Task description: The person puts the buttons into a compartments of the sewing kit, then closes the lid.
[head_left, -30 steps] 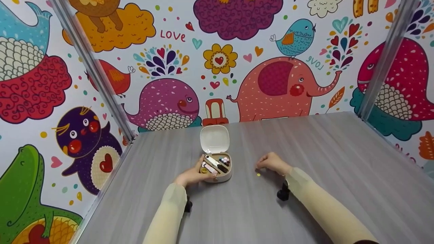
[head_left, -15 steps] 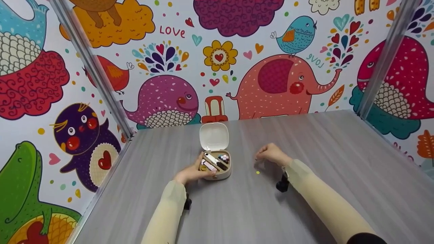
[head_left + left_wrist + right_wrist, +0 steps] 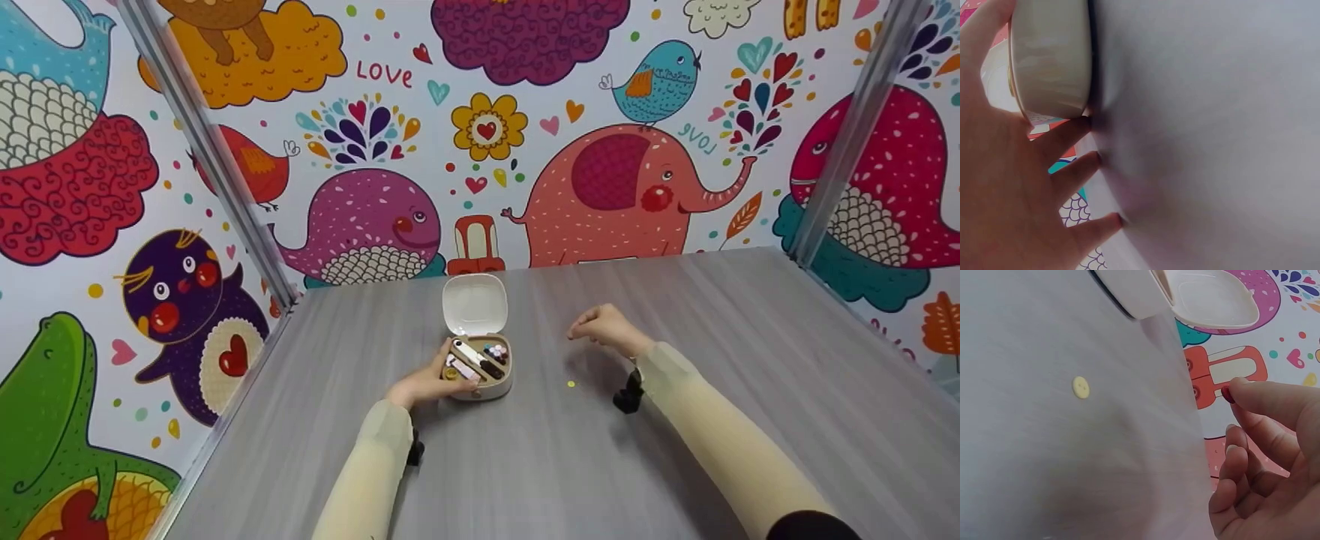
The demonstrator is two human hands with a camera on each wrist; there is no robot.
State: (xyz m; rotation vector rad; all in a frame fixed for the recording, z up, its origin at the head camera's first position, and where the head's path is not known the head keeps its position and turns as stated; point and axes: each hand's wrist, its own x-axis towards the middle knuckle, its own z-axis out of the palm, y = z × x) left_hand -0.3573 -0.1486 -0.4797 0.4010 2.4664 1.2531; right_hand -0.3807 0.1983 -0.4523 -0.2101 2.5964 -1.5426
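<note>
A small cream sewing box point(image 3: 491, 391) stands on the table with its white lid point(image 3: 475, 306) raised. My left hand point(image 3: 424, 385) holds its left side, thumb at the front rim and fingers spread along the side. Inside lie a white tool with a black end point(image 3: 478, 358), a pinkish item point(image 3: 461, 367), a gold round piece point(image 3: 450, 373) and several small coloured beads or pinheads point(image 3: 496, 351). My right hand point(image 3: 611, 328), to the right of the box and raised off the table, pinches a small dark red button point(image 3: 1228, 394), partly covered by the thumb. A yellow two-hole button point(image 3: 1081, 387) lies on the table nearby.
The grey wood-look table point(image 3: 675, 315) meets a printed cartoon wall point(image 3: 495, 195) at the back, with another wall along the left. Metal posts point(image 3: 217, 165) stand at the corners. A black wrist camera point(image 3: 628, 394) sits under the right wrist.
My right hand has lifted from the table beside the yellow button and moved slightly away, the red button between its fingertips. The left hand keeps its place on the box.
</note>
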